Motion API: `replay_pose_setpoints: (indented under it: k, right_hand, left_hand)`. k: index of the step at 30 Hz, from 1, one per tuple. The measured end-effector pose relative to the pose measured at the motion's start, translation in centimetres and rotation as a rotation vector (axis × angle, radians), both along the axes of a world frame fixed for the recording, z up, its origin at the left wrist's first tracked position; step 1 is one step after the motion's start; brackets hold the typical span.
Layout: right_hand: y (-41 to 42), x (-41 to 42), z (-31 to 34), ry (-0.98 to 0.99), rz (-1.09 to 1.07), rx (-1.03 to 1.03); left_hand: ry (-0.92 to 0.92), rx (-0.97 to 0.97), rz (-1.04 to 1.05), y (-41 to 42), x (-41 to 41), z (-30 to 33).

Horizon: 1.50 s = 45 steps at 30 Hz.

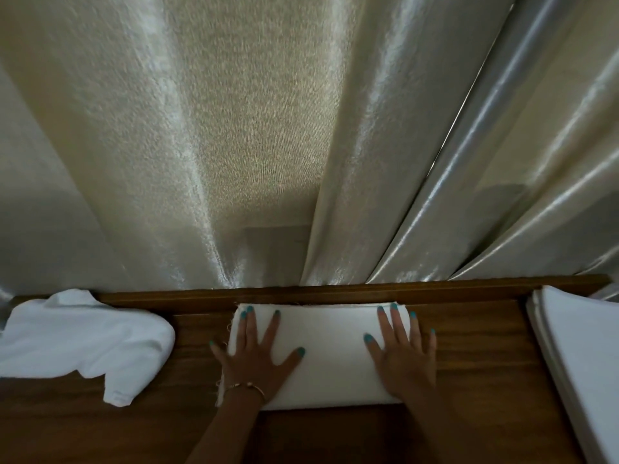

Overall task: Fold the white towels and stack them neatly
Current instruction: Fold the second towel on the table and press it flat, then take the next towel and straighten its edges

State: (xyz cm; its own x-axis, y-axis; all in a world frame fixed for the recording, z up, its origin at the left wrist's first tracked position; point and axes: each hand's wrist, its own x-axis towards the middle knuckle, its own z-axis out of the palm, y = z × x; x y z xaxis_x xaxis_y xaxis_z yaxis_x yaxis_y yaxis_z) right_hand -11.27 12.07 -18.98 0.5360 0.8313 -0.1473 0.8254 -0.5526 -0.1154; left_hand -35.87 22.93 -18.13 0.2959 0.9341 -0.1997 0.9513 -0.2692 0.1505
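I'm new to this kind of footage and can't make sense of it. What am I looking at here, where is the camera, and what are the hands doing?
There is no machine: a person is folding towels. The single picture comes from a camera worn on the person's head, looking forward and down, so the arms enter from the bottom. The left hand and the right hand lie flat with spread fingers on a folded white towel, pressing it; neither grips anything. The towel lies on a wooden table. To the left lies a crumpled white towel, not yet folded. At the right edge is a stack of folded towels. Behind the table hangs a pale curtain.
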Motion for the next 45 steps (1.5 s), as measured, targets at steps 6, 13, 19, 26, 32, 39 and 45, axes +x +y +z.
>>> replay_pose_setpoints:
  k: [6,13,19,26,32,39,45]
  right_hand:
    - [0.3,1.1,-0.5,0.043,0.017,0.028]
    - [-0.2,0.2,0.1,-0.111,-0.042,0.039]
    - [-0.5,1.6,0.8,0.031,0.063,-0.125]
    - [0.3,-1.1,5.8,-0.055,0.103,-0.232]
    - [1.5,-6.9,10.7,-0.091,0.255,-0.250]
    - [6.6,-20.0,15.2,-0.101,0.499,-0.038]
    - [13.1,-32.6,13.9,-0.061,0.668,-0.080]
  left_hand:
    - [-0.026,-0.019,0.055,-1.0,0.3,0.1]
    - [-0.054,-0.009,0.073,-0.9,0.8,-0.5]
    - [-0.022,-0.091,0.042,-0.5,0.7,0.3]
    - [0.024,-0.223,0.061,-0.5,-1.6,6.0]
    - [0.077,-0.053,0.051,-3.7,-10.2,11.3]
    - [0.151,-0.014,0.226,-2.7,-22.8,14.2]
    - [0.095,-0.056,0.237,4.0,-31.4,12.4]
